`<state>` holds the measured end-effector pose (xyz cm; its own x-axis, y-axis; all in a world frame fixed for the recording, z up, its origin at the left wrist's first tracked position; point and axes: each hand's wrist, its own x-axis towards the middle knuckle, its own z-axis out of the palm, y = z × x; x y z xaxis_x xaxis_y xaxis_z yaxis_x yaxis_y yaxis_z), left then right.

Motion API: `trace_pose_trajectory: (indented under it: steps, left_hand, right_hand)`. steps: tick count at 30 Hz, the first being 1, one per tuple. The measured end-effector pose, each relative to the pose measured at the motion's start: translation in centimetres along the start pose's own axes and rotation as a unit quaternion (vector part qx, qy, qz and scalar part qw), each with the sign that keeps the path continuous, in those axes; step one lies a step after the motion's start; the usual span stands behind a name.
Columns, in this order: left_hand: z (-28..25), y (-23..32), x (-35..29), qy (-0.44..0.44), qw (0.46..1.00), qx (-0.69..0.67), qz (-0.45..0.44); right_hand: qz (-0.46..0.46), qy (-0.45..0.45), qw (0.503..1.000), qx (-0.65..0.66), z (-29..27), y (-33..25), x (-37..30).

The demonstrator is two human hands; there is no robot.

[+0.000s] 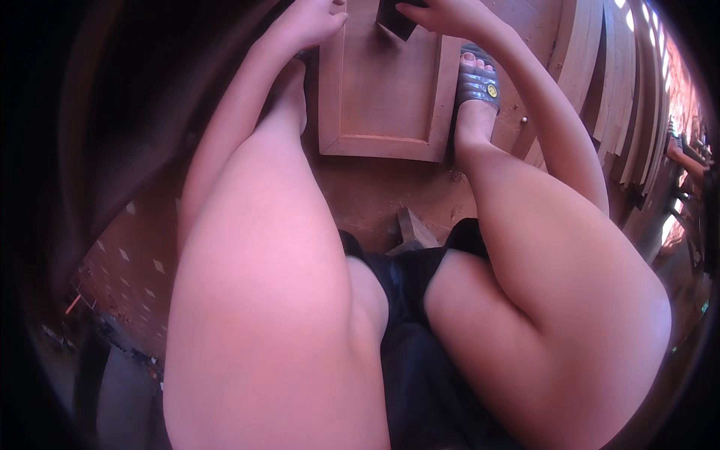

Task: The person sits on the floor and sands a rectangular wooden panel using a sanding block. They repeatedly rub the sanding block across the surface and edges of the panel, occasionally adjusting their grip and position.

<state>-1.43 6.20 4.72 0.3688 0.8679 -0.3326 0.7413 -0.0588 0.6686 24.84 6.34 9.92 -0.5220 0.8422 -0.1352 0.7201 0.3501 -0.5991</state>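
Observation:
A framed wooden panel (pixel 386 90), like a cabinet door, lies between my feet with a recessed middle and a raised border. At its left border, near the top of the view, my left hand (pixel 311 22) has its fingers curled over the edge; the upper part of this hand is cut off. My right hand (pixel 446 15) grips a dark, flat-sided block (pixel 397 19) over the panel's far part. The block is partly beyond the upper edge, and its exact kind cannot be made out.
My sandalled right foot (pixel 478 94) stands close against the panel's right side. Long wooden boards (pixel 592 82) lie stacked at the right. A small wood offcut (pixel 414 229) sits on the dusty floor (pixel 360 191) between my legs. Another person's arm or leg (pixel 686 159) shows at the far right.

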Motion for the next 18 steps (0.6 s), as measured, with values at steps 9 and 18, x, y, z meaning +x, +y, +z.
trace_pose_trajectory:
  steps: [9, 18]
  left_hand:
    - [4.5, -1.1, -2.9, 0.053, 0.990, -0.012, 0.129]
    - [5.1, 0.5, 1.2, 0.028, 0.957, 0.117, 0.264]
  right_hand:
    - [-0.178, -0.068, 0.981, -0.021, 5.8, 0.4, -0.5]
    - [-0.176, 0.015, 0.964, -0.197, 7.7, 2.3, -1.6]
